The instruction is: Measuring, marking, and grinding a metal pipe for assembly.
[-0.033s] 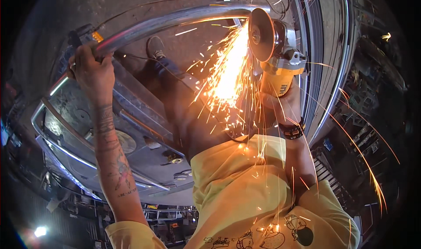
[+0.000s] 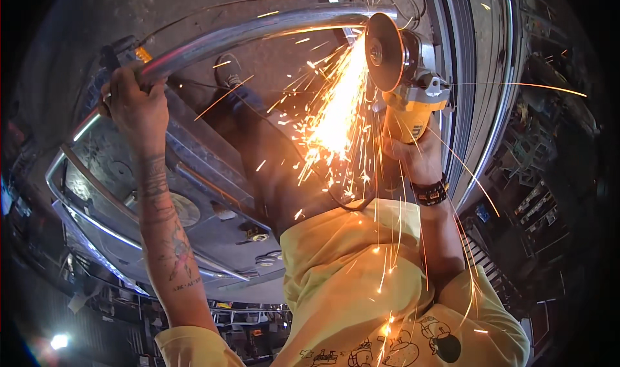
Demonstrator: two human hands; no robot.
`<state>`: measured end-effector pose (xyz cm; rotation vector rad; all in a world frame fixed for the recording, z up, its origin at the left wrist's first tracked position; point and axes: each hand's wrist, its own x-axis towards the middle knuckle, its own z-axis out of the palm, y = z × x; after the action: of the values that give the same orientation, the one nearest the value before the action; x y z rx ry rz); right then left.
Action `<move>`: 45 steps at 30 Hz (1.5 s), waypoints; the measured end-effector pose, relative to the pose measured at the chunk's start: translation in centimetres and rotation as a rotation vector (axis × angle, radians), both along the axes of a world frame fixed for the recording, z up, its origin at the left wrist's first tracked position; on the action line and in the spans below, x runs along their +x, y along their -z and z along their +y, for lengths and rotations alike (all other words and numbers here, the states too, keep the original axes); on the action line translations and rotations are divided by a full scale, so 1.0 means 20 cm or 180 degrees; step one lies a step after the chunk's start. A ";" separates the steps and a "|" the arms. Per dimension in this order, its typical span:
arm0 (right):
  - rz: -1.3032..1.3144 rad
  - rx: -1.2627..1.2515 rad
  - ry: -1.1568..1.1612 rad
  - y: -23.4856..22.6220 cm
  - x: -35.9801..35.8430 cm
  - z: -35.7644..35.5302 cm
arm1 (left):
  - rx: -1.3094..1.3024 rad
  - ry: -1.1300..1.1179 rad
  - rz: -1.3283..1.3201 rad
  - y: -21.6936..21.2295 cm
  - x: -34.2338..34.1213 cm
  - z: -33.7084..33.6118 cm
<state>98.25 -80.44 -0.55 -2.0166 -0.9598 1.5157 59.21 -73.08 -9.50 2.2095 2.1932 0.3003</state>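
A shiny curved metal tube (image 2: 258,30) arcs across the upper part of the view. Around its left end, my left hand (image 2: 134,100) is closed, fingers wrapped over the metal. My right hand (image 2: 416,154) grips the yellow body of an angle grinder (image 2: 407,118). The grinder's disc (image 2: 385,52) meets the tube near its right end. From that contact a dense stream of bright sparks (image 2: 339,118) pours down toward my legs and shirt. Part of my right hand's fingers is hidden behind the tool.
Left of me stands a metal work table (image 2: 252,280) carrying bent tubes, a round disc and small parts. Long metal profiles (image 2: 455,76) run along the right. A cable (image 2: 223,5) crosses the floor. Cluttered racks (image 2: 533,205) stand at far right.
The spark pattern has shifted, with different streaks flying right and down over my shirt. The grinder has barely moved, and my left hand keeps its place on the tube.
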 end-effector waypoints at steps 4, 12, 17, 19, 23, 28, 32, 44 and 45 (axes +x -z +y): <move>-0.0291 0.0089 -0.0351 0.00 0.01 0.01 | -0.0077 -0.0016 -0.0125 0.00 -0.01 0.00; -0.0189 0.0068 -0.0363 0.01 0.01 0.01 | -0.0145 -0.0060 0.0029 0.00 0.00 0.00; -0.0321 -0.0056 -0.0419 0.02 0.03 0.01 | -0.0155 -0.0101 -0.0047 0.01 0.00 0.00; -0.0213 -0.0188 -0.0349 0.02 0.03 0.02 | -0.0388 -0.0203 0.0099 0.01 -0.02 -0.01; -0.0059 -0.0327 -0.0143 0.03 0.04 0.00 | -0.0393 -0.0238 0.0253 0.00 0.00 -0.01; -0.0026 -0.0167 -0.0116 0.02 0.01 0.02 | 0.0040 0.0007 -0.0177 0.02 -0.03 0.00; -0.0158 -0.0283 -0.0179 0.02 0.01 0.03 | 0.0066 -0.0013 -0.0197 0.01 -0.01 0.00; -0.0198 -0.0136 -0.0349 0.02 0.00 0.05 | 0.0035 -0.0060 -0.0069 0.00 -0.01 0.00; -0.0164 -0.0141 -0.0340 0.02 -0.01 0.05 | 0.0056 -0.0053 -0.0057 0.00 -0.01 0.00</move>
<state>98.14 -79.48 -0.95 -2.0742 -1.0791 1.5597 59.06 -73.09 -9.60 2.1893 2.2096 0.3398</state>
